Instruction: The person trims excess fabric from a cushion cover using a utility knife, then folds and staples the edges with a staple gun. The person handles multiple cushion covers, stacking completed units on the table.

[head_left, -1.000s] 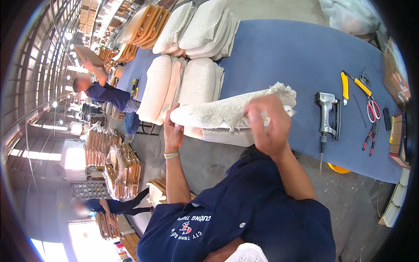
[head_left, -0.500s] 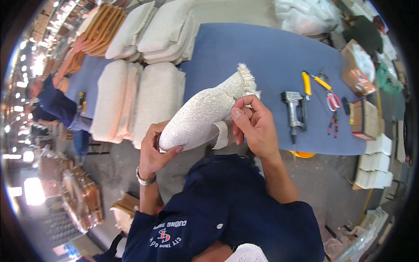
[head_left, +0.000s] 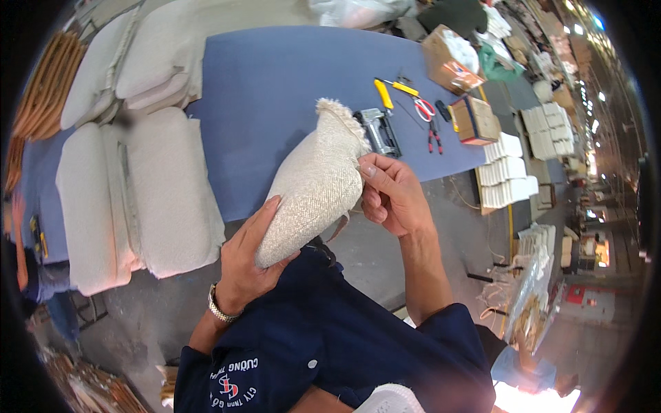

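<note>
A padded piece covered in cream woven fabric (head_left: 310, 186) is held up in front of my body, tilted, with a frayed fabric edge at its far end. My left hand (head_left: 251, 265) is wrapped round its near, rounded end. At its right side my right hand (head_left: 391, 189) pinches the edge of the fabric between thumb and fingers. Below the piece hangs a small loose flap (head_left: 339, 227). The underside of the piece is hidden from view. Just beyond the frayed end, a grey pneumatic staple gun (head_left: 379, 131) lies on the blue-covered table (head_left: 268, 82).
Stacks of cream padded panels (head_left: 169, 186) stand on the left, with brown curved pieces (head_left: 51, 82) behind. Yellow-handled cutters (head_left: 383, 93), red-handled pliers (head_left: 434, 134) and a small cardboard box (head_left: 475, 120) lie at the right. A larger open box (head_left: 447, 62) stands farther back.
The view has swung to the right, so the table and stacks sit farther left. The padded piece is turned more upright, and both hands keep hold of it.
</note>
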Demonstrator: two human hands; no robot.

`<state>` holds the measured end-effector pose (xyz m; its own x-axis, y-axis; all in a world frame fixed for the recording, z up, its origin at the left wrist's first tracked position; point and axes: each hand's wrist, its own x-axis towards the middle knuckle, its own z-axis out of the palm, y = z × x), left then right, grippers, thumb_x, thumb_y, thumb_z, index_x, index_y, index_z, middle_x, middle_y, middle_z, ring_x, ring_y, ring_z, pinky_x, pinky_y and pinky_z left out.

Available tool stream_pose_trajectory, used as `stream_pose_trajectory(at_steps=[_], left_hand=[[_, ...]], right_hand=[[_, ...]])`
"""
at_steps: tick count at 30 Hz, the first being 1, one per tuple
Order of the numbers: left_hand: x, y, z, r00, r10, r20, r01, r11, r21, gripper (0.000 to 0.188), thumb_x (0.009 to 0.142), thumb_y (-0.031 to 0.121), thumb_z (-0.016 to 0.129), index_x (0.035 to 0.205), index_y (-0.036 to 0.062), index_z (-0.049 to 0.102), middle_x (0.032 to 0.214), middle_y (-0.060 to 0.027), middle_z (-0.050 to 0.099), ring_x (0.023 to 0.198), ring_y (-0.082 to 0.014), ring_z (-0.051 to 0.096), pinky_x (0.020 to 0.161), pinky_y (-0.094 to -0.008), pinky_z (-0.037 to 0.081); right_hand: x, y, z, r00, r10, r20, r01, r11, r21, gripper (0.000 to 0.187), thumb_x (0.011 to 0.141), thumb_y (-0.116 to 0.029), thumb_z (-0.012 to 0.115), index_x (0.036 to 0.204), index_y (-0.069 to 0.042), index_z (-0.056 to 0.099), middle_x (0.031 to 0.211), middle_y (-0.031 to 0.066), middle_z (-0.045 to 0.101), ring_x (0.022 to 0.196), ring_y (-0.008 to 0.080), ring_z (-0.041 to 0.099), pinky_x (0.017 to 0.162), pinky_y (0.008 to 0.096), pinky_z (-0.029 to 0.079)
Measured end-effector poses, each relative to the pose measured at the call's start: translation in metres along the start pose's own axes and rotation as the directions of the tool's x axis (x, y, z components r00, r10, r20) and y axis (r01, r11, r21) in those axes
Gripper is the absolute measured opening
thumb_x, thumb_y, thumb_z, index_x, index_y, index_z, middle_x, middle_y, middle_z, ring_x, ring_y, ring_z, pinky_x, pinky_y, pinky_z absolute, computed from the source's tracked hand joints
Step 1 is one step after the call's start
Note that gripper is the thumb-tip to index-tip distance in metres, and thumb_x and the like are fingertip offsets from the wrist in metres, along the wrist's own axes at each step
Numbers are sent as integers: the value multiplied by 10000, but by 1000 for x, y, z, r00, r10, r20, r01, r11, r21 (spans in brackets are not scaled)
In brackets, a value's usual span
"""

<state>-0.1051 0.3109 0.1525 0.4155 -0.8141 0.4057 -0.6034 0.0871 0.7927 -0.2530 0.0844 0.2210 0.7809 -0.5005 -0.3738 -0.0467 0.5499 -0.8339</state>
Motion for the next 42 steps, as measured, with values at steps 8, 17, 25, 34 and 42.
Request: stream_pose_trajectory(at_steps=[8, 17, 25, 34, 42], left_hand=[[8, 0, -5, 996, 13, 89, -8, 998, -55, 802, 772, 123, 857, 1471, 0, 482, 1407, -240, 600, 1275, -376, 619, 1044, -421, 505], [110, 27, -36, 977, -139, 160, 123, 987, 103, 676, 1015, 422, 587, 1468, -58, 439, 1196, -306, 655, 1101, -430, 673, 907, -437, 526], [164, 15, -22, 990, -124, 64, 113, 980, 162, 580, 1072, 391, 484, 1423, -71, 466, 914, -297, 686, 866, -430, 709, 748, -452, 517], [236, -16, -8, 994, -5, 110, -11, 989, 144, 625, 958, 190, 614, 1488, -75, 415, 1413, -296, 567, 1296, -357, 583, 1098, -370, 431], [205, -53, 68, 992, 13, -127, -48, 960, -276, 781, 893, 227, 736, 1527, -31, 360, 1377, -260, 591, 1249, -327, 629, 1058, -398, 485]], right_hand=[[-12, -2, 12, 995, 71, -70, -63, 992, 107, 235, 1013, -276, 670, 917, -63, 655, 568, -20, 526, 407, 56, 407, 380, 235, 314], [78, -8, 50, 840, -533, -99, 401, 735, -547, 341, 988, -265, 699, 800, 15, 649, 732, -10, 555, 675, 61, 463, 590, 257, 370], [135, -4, 84, 776, -549, -309, 568, 822, -34, 395, 1027, -212, 623, 718, 18, 535, 800, 26, 505, 767, 96, 415, 692, 292, 381], [203, -26, 56, 504, -769, -394, 668, 636, -386, 401, 1032, -230, 585, 729, 15, 488, 817, 67, 514, 764, 146, 437, 709, 346, 395], [281, -78, -29, 457, -714, -531, 509, 699, -502, 403, 1007, -256, 585, 739, 44, 561, 859, 170, 605, 822, 302, 559, 836, 424, 444]])
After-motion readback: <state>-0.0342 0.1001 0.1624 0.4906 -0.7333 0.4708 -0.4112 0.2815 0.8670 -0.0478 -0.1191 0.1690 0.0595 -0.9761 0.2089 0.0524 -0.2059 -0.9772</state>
